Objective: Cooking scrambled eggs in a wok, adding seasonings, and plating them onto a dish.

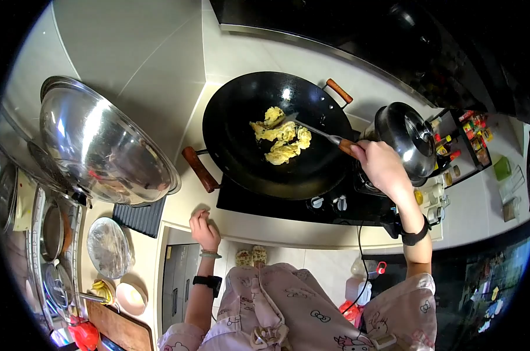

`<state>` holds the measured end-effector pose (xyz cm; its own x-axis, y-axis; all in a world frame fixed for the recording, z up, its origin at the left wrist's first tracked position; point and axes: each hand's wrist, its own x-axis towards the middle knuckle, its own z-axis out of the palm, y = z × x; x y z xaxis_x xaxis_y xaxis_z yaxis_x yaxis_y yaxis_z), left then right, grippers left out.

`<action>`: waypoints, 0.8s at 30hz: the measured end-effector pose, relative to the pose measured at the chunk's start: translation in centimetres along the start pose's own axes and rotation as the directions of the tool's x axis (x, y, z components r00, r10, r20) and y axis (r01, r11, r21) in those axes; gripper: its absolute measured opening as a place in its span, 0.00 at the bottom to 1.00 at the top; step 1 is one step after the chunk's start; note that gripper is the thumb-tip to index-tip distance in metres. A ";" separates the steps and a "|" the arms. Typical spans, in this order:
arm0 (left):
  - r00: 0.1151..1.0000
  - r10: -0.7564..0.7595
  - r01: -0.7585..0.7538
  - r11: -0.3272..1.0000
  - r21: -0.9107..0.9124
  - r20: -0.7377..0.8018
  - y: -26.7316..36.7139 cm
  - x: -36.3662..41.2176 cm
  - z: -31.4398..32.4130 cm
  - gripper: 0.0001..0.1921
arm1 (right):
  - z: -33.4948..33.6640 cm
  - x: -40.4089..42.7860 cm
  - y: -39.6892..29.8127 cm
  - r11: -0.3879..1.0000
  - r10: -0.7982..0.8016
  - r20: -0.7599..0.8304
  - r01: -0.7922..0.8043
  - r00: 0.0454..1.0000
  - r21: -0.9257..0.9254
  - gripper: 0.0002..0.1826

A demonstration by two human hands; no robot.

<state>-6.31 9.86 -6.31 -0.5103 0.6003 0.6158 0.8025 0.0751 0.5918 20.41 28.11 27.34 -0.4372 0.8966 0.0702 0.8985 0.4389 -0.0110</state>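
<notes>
My right hand (382, 169) grips the wooden handle of a metal wok spatula (322, 132). The spatula's blade reaches into a large black wok (238, 166) and touches the scrambled egg (284, 139), partly hidden by it. Yellow egg lies in several loose clumps near the wok's middle. At the counter's front edge, below the wok's left wooden handle (200, 170), rests my left hand (205, 230). Its fingers are loosely curled and hold nothing that I can see. The wok sits on a black gas hob (265, 209) with two knobs in front.
A lidded pot (401, 145) stands right of the wok, near a rack of seasoning bottles (449, 151). To the left are a big steel bowl (102, 145), a film-covered plate (109, 248), a small bowl (131, 299) and a wooden cutting board (120, 327). A range hood (335, 48) hangs above.
</notes>
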 end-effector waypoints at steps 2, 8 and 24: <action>1.000 0.010 -0.010 1.000 -0.004 -0.010 -0.2 -0.1 0.0 0.15 | 0.6 0.7 -0.4 0.999 0.001 -0.006 -0.001 1.000 0.054 0.16; 1.000 -0.014 0.014 1.000 0.007 0.004 -0.2 -0.1 0.2 0.12 | 2.7 0.9 0.4 0.994 -0.053 0.025 0.055 0.998 -0.092 0.15; 1.000 0.021 -0.021 1.000 -0.009 0.019 -0.9 -0.5 0.5 0.16 | -8.7 -3.6 5.4 0.601 -0.587 0.055 0.480 0.808 -0.639 0.13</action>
<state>-6.57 9.87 -7.43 -0.4875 0.6169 0.6179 0.8102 0.0559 0.5834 27.24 26.75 35.75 -0.8828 0.4697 0.0086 0.3559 0.6567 0.6649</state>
